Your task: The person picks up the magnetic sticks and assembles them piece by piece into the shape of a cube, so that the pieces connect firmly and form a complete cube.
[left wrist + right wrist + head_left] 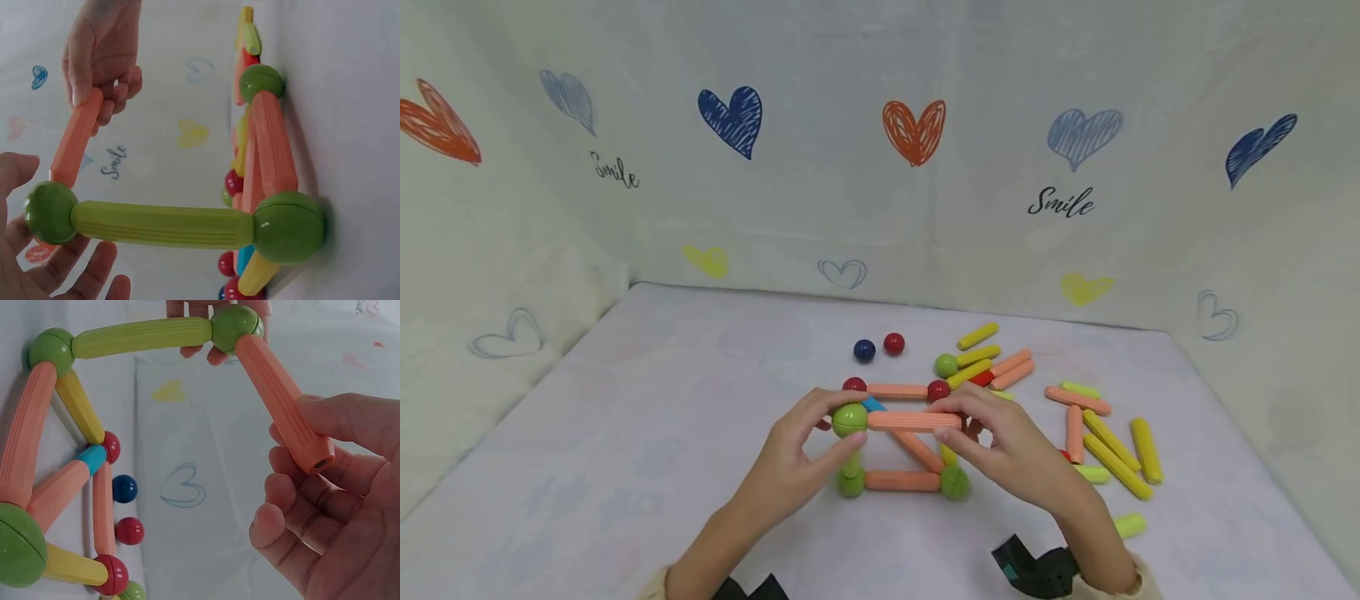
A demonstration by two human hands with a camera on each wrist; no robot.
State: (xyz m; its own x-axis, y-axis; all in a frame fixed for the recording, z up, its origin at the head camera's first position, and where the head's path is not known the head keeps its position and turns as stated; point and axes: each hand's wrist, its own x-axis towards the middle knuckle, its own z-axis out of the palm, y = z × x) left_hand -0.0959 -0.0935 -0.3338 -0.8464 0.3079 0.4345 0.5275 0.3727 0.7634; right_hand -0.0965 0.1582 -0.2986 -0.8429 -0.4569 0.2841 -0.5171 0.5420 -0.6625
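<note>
My left hand (797,458) holds a green ball (850,420) between thumb and fingers. The ball tops an upright yellow-green magnetic stick (162,224), whose foot meets another green ball (289,228) at a corner of a flat frame. From the held ball a salmon stick (914,422) runs sideways, and my right hand (1015,446) pinches its free end, where a dark magnet spot shows in the right wrist view. The frame joins salmon sticks (902,481) and yellow sticks (78,406) with green and red balls (111,575). A diagonal salmon stick with a blue piece (92,459) crosses it.
Behind the frame lie a loose dark blue ball (864,351) and a red ball (894,344). Yellow sticks (977,335), salmon sticks (1078,399) and a green ball (946,364) are scattered to the right. A heart-printed curtain (850,208) hangs behind the table (625,467).
</note>
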